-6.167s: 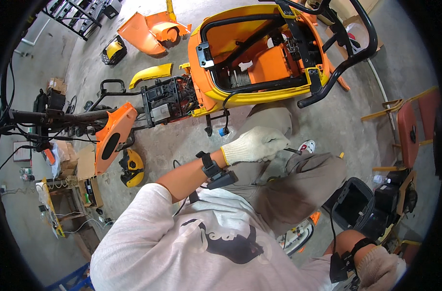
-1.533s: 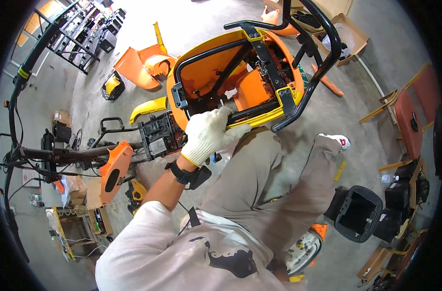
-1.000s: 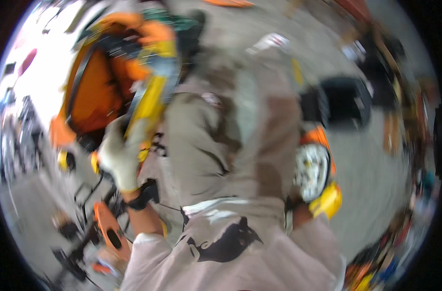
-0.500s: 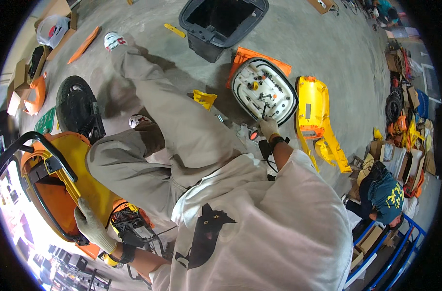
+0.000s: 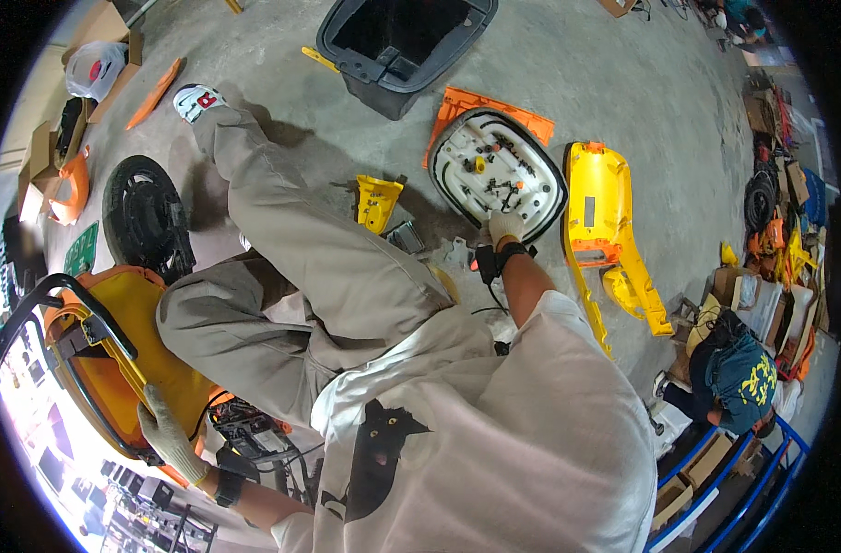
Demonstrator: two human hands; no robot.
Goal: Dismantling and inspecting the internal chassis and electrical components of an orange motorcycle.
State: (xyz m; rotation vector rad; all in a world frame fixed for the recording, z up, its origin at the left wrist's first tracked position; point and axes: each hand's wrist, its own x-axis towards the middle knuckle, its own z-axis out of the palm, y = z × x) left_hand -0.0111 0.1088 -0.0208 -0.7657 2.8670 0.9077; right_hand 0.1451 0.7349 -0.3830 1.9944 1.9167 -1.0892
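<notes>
My left hand [image 5: 170,435], in a pale knit glove, lies with fingers stretched along the side of a yellow and orange scooter body [image 5: 176,387] with a black tubular rail [image 5: 93,309]. My right hand [image 5: 506,227], gloved too, is at the near rim of a white, dark-edged tray [image 5: 457,184]. Its fingers look drawn together; whatever they hold, if anything, is hidden. Loose dark screws and small fittings [image 5: 505,192] lie in the tray, with a small yellow ring-shaped part [image 5: 479,165] among them.
An orange panel [image 5: 522,122] lies behind the tray, a yellow shell [image 5: 600,198] to its right. A black bin [image 5: 384,92] stands beyond. Near my legs are a yellow bracket [image 5: 377,203] and a wheel [image 5: 146,217]. Another person [image 5: 739,369] crouches at right beside a blue rack [image 5: 743,479].
My right hand has shifted slightly at the tray's near rim; the dark, slender piece beside its fingers no longer shows clearly. My outstretched leg has moved left. My left hand stays on the scooter body.
</notes>
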